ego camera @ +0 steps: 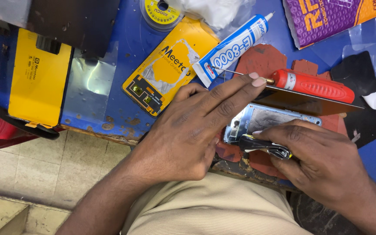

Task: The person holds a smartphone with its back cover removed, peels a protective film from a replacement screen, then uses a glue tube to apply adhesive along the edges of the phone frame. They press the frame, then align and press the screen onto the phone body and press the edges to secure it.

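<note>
A phone frame (275,119) is being steadied on the red mat (262,58) at the near right, its dark screen panel (305,102) lifted by the left hand (192,130), fingers extended. A black tool (264,146) is being gripped by the right hand (323,161). The panel could be cracked if tilted too sharply.

The glossy red plastic screwdriver handle (313,85) is gleaming; the blue table (122,56) is looking scuffed, chipped and matt.
</note>
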Demonstrator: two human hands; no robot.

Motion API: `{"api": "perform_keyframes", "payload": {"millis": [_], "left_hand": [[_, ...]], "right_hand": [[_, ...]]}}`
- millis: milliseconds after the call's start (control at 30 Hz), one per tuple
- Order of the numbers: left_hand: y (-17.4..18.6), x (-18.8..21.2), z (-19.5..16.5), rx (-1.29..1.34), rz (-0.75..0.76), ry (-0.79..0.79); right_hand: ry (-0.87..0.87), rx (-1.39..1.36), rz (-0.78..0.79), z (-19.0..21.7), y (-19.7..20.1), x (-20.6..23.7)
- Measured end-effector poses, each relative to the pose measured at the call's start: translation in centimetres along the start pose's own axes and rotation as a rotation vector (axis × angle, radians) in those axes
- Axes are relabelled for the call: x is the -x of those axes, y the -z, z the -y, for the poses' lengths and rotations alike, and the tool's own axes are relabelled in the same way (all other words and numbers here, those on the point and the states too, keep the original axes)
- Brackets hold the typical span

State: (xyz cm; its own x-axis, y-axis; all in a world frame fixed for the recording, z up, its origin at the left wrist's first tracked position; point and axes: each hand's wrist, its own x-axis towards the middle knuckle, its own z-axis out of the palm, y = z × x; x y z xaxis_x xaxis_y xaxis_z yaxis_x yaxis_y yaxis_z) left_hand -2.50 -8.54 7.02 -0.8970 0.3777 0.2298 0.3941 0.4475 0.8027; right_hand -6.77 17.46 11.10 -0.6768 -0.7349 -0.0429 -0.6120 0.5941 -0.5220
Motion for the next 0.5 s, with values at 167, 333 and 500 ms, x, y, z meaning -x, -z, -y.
{"api": "perform_keyframes", "payload": {"millis": [167, 333, 500], "left_hand": [[0.08, 0.06, -0.05, 0.005, -0.007, -0.002], [-0.20, -0.09, 0.28, 0.014, -0.006, -0.003], [-0.37, -0.13, 0.37, 0.005, -0.007, -0.004]], "right_hand": [[-0.037, 0.010, 0.014, -0.01, 0.01, -0.04], [-0.043, 0.007, -0.005, -0.41, -0.32, 0.08], [-0.010, -0.007, -0.002, -0.76, -0.44, 0.16]]}}
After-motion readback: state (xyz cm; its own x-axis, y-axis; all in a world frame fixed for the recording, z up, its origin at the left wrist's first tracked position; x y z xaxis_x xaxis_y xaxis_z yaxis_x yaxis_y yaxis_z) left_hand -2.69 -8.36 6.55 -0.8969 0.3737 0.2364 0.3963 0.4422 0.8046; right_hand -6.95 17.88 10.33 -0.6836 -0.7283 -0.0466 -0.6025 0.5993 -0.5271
